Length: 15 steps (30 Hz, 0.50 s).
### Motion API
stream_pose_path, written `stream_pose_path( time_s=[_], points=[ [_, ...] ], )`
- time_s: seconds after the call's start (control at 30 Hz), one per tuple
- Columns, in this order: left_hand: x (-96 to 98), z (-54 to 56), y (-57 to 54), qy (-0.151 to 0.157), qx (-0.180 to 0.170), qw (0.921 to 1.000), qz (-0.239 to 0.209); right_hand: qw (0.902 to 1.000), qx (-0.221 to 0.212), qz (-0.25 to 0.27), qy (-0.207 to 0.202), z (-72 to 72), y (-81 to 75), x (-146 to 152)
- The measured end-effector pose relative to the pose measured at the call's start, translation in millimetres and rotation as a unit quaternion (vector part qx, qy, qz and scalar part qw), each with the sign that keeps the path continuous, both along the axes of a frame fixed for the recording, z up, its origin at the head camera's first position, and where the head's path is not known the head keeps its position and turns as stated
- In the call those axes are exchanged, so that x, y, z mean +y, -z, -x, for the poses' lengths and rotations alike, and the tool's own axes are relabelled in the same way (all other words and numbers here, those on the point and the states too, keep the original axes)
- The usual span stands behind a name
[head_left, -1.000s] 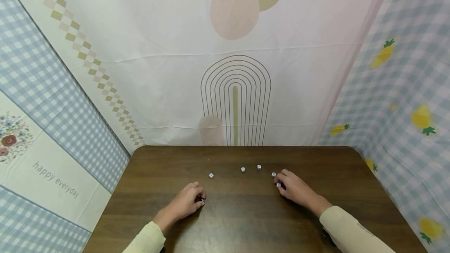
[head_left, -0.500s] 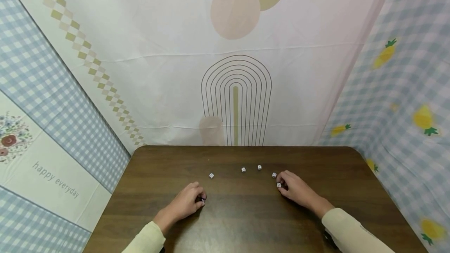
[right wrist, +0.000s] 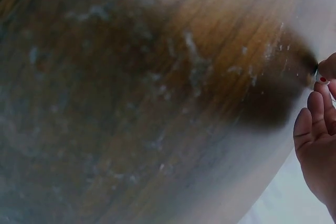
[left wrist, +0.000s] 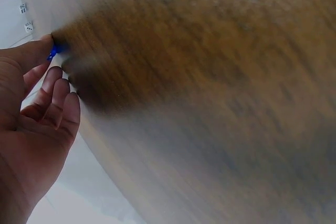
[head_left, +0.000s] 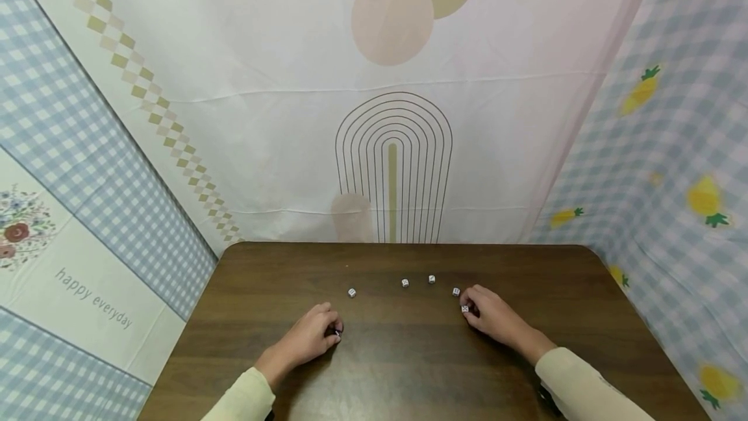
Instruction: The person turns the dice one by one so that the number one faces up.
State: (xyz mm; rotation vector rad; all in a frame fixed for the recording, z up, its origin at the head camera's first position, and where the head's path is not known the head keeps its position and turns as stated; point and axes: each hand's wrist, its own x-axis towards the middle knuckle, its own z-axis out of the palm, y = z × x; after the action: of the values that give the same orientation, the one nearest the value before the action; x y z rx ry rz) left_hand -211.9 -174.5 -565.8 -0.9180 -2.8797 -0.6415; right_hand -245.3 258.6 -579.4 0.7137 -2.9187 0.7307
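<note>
At the left of the table (head_left: 380, 369), my left hand (head_left: 310, 336) pinches a small blue piece (left wrist: 54, 52) between thumb and index finger. Its exact kind is hard to tell, since the fingertips cover much of it. My right hand (head_left: 493, 317), farther right, holds a white die (head_left: 465, 308) by its sides, thumb and fingertip against it; a red pip shows on it in the right wrist view. Just beyond the right fingertips lies another white die (head_left: 456, 292). Both hands are low over the wood.
Three more white dice lie toward the back: the left die (head_left: 352, 292), the middle die (head_left: 405, 283) and the right die (head_left: 432, 279). A patterned curtain (head_left: 280, 148) hangs behind the table's far edge, with checked cloth (head_left: 660, 167) along the right.
Over the last second my right hand has shifted very slightly right, widening the gap to the loose die beside it. My left hand keeps its place.
</note>
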Motion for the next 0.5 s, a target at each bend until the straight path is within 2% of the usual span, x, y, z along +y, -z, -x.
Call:
stream_pose_path(
  time_s=[0.5],
  points=[
    [0.8,-0.5,-1.2,-0.001,-0.004,1.0,0.001,0.9996,-0.003,-0.027,-0.002,-2.9,-6.3,-1.6]
  ],
)
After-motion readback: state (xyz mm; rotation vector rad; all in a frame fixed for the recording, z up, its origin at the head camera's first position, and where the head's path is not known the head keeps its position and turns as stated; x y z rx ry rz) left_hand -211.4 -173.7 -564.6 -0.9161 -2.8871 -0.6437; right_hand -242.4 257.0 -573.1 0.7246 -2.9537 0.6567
